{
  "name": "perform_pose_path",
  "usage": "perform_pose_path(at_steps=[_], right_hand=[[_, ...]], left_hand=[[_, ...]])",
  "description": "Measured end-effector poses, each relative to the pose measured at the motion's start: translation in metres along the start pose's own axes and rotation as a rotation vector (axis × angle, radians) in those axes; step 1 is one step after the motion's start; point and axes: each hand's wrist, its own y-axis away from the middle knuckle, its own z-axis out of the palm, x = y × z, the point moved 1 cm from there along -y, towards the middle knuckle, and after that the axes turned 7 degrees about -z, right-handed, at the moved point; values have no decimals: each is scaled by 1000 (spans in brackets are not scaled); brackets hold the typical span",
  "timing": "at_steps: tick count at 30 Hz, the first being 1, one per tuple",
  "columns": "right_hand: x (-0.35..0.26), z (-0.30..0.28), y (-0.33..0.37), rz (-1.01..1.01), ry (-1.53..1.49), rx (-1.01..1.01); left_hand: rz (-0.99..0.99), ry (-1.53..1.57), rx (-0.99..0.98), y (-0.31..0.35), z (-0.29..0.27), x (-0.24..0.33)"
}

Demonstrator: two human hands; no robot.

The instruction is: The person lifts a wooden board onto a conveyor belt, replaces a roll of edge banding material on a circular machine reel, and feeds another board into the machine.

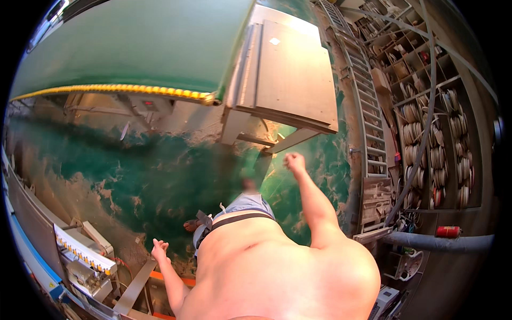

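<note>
My left hand [160,250] hangs low at my left side, with its fingers partly spread and nothing in it. It is nearest to a machine [88,266] with a row of yellow fittings, apart from it. My right hand [294,162] is held forward with the fingers curled in, and nothing shows in it. It is just short of a stack of flat boards [298,74] on a low stand [234,128], not touching it. One of my feet [191,225] shows on the floor; the other is blurred.
A wide green-topped table [133,48] with a yellow edge strip [122,89] fills the far left. A ladder-like roller rack [368,101] runs along the right, beside shelves of rolled edging [413,133]. A grey hose [426,106] hangs there. The green floor [144,181] is dusty.
</note>
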Motion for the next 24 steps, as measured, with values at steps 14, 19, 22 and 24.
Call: perform_pose_path(at_steps=[14, 19, 22, 24], right_hand=[[-62, -89, -123, -243, 246, 498], [-67, -91, -118, -242, 24, 400], [-66, -87, -92, -273, 141, 468], [-44, -104, -67, -263, 93, 408]], left_hand=[[1239, -751, -358, 234, 516, 194], [1130, -928, -12, 234, 608, 179], [1031, -778, -67, 231, 597, 176], [1023, -799, -89, 256, 558, 145]])
